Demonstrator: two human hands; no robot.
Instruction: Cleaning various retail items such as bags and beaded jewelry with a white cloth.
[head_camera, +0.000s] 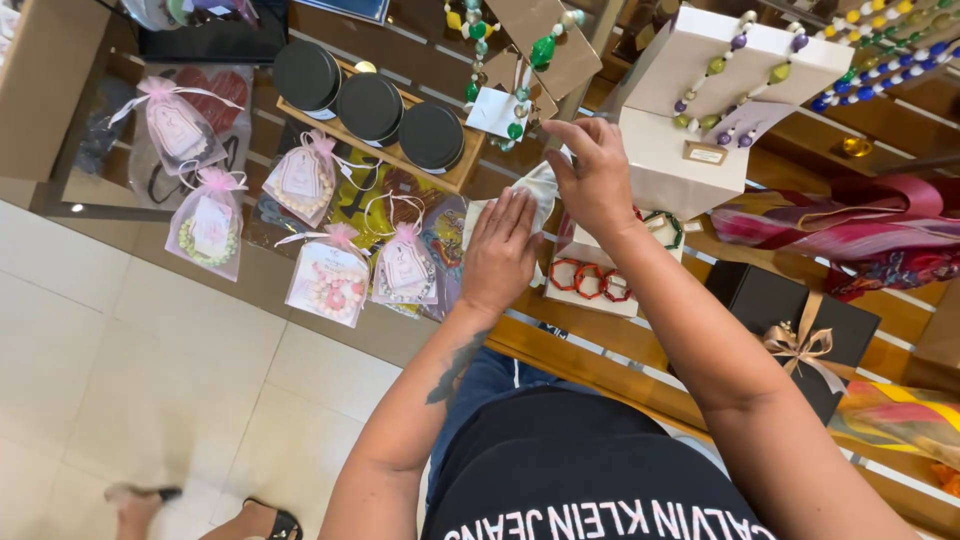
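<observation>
My left hand (500, 250) lies flat, fingers together and stretched, on the glass counter beside a small white cloth or pouch (541, 186). My right hand (592, 175) is above it with fingers curled, pinching the top of that white cloth. Just right of my hands lies a white card with red ring bracelets (592, 280). A white display box (690, 110) draped with a beaded necklace (735, 60) stands behind my right hand.
Several pink gift bags (327, 280) holding bead bracelets lie on the glass counter (100, 160). A wooden tray (455, 178) carries three round black tins. A black gift box with a gold bow (800, 335) sits at right, beside folded colourful scarves (850, 235).
</observation>
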